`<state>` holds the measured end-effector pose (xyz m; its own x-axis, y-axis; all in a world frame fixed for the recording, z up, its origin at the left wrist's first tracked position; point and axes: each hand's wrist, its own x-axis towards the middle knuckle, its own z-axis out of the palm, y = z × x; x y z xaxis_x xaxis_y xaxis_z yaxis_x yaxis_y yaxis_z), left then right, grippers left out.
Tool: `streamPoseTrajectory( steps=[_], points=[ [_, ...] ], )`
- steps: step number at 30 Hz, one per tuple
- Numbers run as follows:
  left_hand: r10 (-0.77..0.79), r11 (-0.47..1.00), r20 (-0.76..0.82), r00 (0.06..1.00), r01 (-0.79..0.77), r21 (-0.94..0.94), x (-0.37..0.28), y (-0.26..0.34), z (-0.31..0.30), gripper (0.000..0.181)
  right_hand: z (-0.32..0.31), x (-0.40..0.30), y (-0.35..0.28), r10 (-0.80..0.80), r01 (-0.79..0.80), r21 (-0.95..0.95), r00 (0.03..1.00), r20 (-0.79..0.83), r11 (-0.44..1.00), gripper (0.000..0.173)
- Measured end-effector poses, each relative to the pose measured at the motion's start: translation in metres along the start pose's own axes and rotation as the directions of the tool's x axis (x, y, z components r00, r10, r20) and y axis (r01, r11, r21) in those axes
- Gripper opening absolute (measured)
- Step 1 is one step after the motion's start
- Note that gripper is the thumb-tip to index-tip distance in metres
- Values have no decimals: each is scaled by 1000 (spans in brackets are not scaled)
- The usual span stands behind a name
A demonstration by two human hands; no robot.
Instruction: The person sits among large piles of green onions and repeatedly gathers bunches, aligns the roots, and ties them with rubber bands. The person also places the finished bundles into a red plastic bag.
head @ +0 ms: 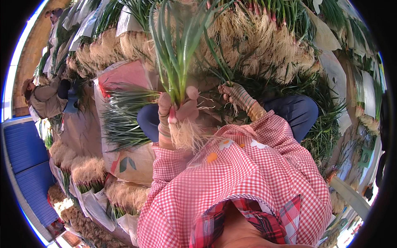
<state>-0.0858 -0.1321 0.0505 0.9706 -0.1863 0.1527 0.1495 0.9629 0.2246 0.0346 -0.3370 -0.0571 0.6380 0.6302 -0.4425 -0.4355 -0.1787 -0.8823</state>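
Observation:
Upright in my left hand (164, 113) is a bunch of young allium plants, spring onions or green garlic (178, 71). Its leaves rise past the fingers, and pale roots (184, 133) hang below a pinkish bulb. My right hand (238, 94), in a striped knit glove, pinches a thinner piece of green stalk (228, 76); thin roots dangle beneath the fingers. It is apart from the bunch, to its right. Left of my left hand, trimmed-looking green stalks (127, 116) lie on a printed sheet or sack (130, 167). Loose green leaves (322, 130) are heaped around my right knee.
Rooted bundles (254, 46) stand in a dense row ahead of me. More bundles (88, 169) and paper wraps (96, 203) lie at lower left. Another person (46, 97) sits at far left, near blue panels (28, 161). A strap-like band (350, 192) is at right.

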Motion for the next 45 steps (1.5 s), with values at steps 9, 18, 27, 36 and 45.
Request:
streamPoseTrajectory(
  steps=[9,18,27,36,45],
  points=[
    [123,888,-567,814,165,430,65,5,-63,15,-49,10,-6,-96,152,450,985,-145,880,50],
    [266,848,-17,964,-226,479,58,94,-17,43,-72,-12,17,588,-378,-923,730,-348,-76,51],
    [141,888,-223,965,-23,460,126,98,-73,6,-41,92,-161,-501,-60,-919,823,-267,390,71],
    [186,895,-332,925,-20,446,123,94,-76,20,-61,149,-203,-552,-53,-819,714,-431,571,57],
    [175,967,-480,860,-57,250,148,-2,-60,18,9,27,-96,-647,-84,-996,760,-57,-12,20]
  ],
)
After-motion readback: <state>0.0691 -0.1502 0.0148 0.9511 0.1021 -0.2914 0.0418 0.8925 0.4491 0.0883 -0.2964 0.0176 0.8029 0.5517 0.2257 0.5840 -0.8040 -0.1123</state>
